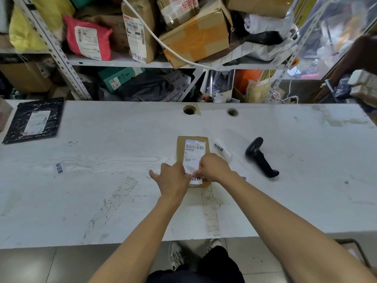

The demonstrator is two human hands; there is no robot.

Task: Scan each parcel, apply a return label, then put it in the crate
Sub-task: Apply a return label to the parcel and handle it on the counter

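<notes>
A small brown cardboard parcel (180,149) with a white shipping label lies flat on the white table (102,139), just right of centre. A white return label (195,179) with black characters sits at the parcel's near end. My left hand (173,177) and my right hand (214,168) are both on it, fingertips pinching its edge against the parcel. A black handheld scanner (260,157) lies on the table to the right of the parcel, untouched. No crate shows clearly in this view.
Another return label strip (221,150) lies between parcel and scanner, one more (59,168) at the left. A black mailer bag (34,120) rests at the table's far left. Shelves behind the table (122,61) are packed with parcels. Two cable holes (189,109) pierce the tabletop.
</notes>
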